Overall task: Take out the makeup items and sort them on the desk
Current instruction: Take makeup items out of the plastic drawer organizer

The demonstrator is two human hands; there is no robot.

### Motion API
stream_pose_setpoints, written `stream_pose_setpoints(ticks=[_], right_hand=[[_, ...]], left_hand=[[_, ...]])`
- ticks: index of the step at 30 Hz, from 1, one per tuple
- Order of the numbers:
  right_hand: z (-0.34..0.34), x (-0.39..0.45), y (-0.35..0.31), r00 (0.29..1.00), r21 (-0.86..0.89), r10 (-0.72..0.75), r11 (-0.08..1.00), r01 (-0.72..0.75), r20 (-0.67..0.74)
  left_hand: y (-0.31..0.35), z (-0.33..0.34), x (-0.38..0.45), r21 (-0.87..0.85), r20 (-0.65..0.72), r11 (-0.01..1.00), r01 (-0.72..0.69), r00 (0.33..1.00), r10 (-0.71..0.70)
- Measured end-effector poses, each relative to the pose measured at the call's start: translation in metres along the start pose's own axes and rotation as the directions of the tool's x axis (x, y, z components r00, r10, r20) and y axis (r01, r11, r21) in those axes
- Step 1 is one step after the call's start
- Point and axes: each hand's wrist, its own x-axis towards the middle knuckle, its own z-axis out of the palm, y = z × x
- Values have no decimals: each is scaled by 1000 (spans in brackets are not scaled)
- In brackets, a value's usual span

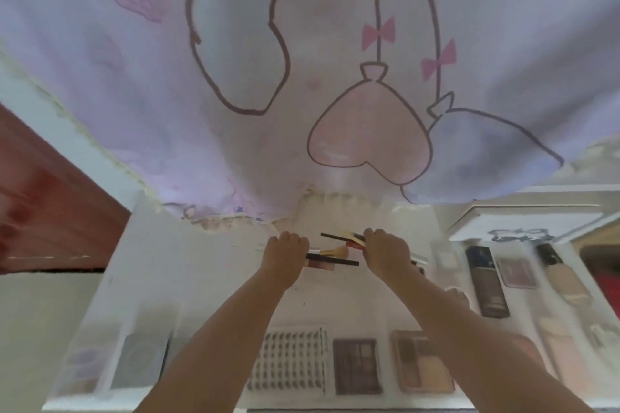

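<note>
- A clear plastic organiser tray sits at the near left corner of the white table
- The left hand hovers over the far middle of the table, its grip curled round a black-handled makeup brush with pale bristles whose handle pokes out to the right
- A sheet of false lashes in rows lies near the front edge, between the two forearms
- Just right of it rests a dark square eyeshadow palette, then a beige rectangular palette partly under the right forearm
- The right hand is beside the left, its grip clamped on a bundle of thin black and red sticks that jut out leftward; blur hides what each one is
- Further right a dark foundation bottle, a small pink blush compact and a beige foundation tube lie side by side, apart
- A white box stands behind them
- A pale lilac cartoon-printed curtain hangs along the table's far edge
</note>
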Motion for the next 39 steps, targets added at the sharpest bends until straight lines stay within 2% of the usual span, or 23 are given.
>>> stream_pose_setpoints(ticks=[6,9,11,13,16,18,20,22,24,27,31,33,36,39], right_hand=[[22,33,2,985,133,-11,991,-12,170],[15,35,3,977,132,-17,991,-12,214],[12,19,1,976,169,37,983,-74,215],[10,-4,-2,976,192,117,970,-152,182],[-1,-50,0,949,215,300,924,-315,101],[-11,-90,6,896,205,437,872,-444,82],[-12,-147,12,799,250,593,762,-598,104],[-1,-217,14,664,314,735,604,-733,138],[17,-299,8,500,351,849,422,-836,172],[43,-431,-21,231,351,945,141,-926,229],[77,-610,-91,-123,286,941,-217,-933,314],[87,-692,-128,-265,263,901,-363,-894,343],[99,-802,-180,-435,236,836,-521,-820,334],[109,-890,-235,-564,211,757,-642,-738,330]], left_hand=[[-7,17,43,-53,181,996,-76,980,84],[-17,9,50,-39,197,993,-109,974,115],[-20,3,44,-20,196,989,-146,969,147],[-18,-5,36,48,151,966,-253,958,243],[3,-30,32,166,29,847,-506,861,508],[36,-48,24,214,-34,758,-616,771,636],[84,-53,3,305,-42,630,-714,651,758],[137,-47,-35,357,0,492,-794,526,850],[189,-36,-85,372,55,353,-859,400,915],[261,-16,-176,376,118,116,-919,171,978],[347,22,-330,397,230,-255,-882,-173,958],[385,40,-415,398,251,-385,-833,-304,919],[425,69,-543,397,234,-497,-772,-439,868],[441,98,-661,377,265,-595,-710,-533,804]])
